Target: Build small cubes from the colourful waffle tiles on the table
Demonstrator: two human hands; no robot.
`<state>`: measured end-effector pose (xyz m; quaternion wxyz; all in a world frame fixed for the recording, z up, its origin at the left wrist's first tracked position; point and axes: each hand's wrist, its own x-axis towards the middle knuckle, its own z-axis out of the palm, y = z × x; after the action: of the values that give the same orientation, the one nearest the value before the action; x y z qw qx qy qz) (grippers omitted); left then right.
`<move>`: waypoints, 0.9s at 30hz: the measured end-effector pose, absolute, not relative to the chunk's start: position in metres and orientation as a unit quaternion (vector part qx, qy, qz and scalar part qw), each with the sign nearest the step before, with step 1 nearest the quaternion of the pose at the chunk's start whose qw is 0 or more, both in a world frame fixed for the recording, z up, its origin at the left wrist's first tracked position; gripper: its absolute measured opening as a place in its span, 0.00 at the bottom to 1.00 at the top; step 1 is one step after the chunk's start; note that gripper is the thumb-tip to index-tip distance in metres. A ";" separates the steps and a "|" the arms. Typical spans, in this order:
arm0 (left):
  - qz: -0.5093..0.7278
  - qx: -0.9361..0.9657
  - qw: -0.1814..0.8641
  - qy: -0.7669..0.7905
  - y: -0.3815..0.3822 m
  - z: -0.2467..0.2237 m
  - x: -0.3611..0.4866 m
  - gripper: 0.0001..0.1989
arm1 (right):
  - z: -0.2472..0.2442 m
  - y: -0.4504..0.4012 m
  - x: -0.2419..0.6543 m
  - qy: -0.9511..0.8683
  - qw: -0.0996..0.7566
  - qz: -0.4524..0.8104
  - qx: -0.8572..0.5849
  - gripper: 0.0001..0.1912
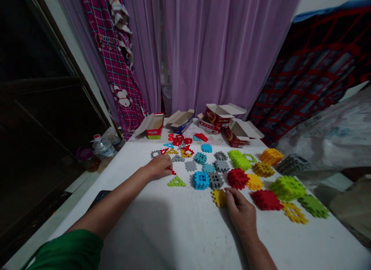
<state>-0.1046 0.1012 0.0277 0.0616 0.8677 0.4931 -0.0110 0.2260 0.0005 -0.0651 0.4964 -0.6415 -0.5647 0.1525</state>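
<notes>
My left hand is closed at the left of the pieces, its fingertips on a small red plastic piece that they partly hide. Just below it lies a lime-green triangular piece. My right hand pinches the edge of a yellow notched building tile low over the table. Close to that tile are a dark grey window tile, a stack of blue window tiles and a stack of red tiles.
The white table carries more tile stacks on the right, including lime-green and orange ones. Loose red pieces lie toward the back. Several open cardboard boxes stand along the far edge, before a purple curtain.
</notes>
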 end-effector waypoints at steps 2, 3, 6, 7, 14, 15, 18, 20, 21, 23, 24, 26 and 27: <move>-0.016 0.872 0.061 0.485 0.114 0.035 -0.101 0.06 | -0.064 -0.001 0.222 -0.556 0.503 0.152 -0.644 0.22; -0.016 0.873 0.055 0.485 0.122 0.038 -0.098 0.08 | -0.063 -0.001 0.221 -0.555 0.504 0.153 -0.644 0.22; -0.006 0.866 0.028 0.499 0.148 0.041 -0.082 0.13 | -0.063 0.000 0.220 -0.552 0.505 0.153 -0.646 0.22; -0.003 0.862 0.021 0.507 0.156 0.040 -0.075 0.14 | -0.063 0.001 0.221 -0.552 0.504 0.153 -0.647 0.22; -0.027 0.845 -0.012 0.534 0.190 0.021 -0.039 0.11 | -0.058 0.000 0.223 -0.552 0.521 0.143 -0.635 0.20; -0.029 0.844 -0.013 0.536 0.192 0.019 -0.038 0.10 | -0.056 -0.001 0.222 -0.547 0.526 0.136 -0.637 0.21; -0.034 0.839 -0.015 0.543 0.194 0.020 -0.039 0.08 | -0.052 -0.003 0.219 -0.546 0.536 0.127 -0.631 0.20; -0.031 0.833 -0.015 0.552 0.194 0.026 -0.045 0.07 | -0.053 -0.003 0.219 -0.554 0.537 0.122 -0.624 0.20; -0.028 0.829 -0.016 0.559 0.194 0.031 -0.050 0.08 | -0.053 -0.003 0.219 -0.558 0.536 0.120 -0.622 0.19; -0.020 0.816 -0.020 0.577 0.192 0.040 -0.062 0.09 | -0.055 -0.001 0.221 -0.569 0.532 0.118 -0.616 0.19; -0.015 0.808 -0.023 0.588 0.190 0.044 -0.070 0.09 | -0.056 -0.001 0.222 -0.574 0.531 0.117 -0.612 0.19; -0.003 0.794 -0.035 0.607 0.185 0.050 -0.087 0.09 | -0.058 0.000 0.223 -0.580 0.527 0.115 -0.610 0.19; 0.002 0.789 -0.044 0.613 0.181 0.051 -0.095 0.09 | -0.058 0.001 0.223 -0.582 0.525 0.115 -0.609 0.19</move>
<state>-0.0950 0.1809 0.0513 -0.0442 0.7889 0.6129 0.0022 0.2231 0.0008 -0.0582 0.5255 -0.6095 -0.5824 0.1150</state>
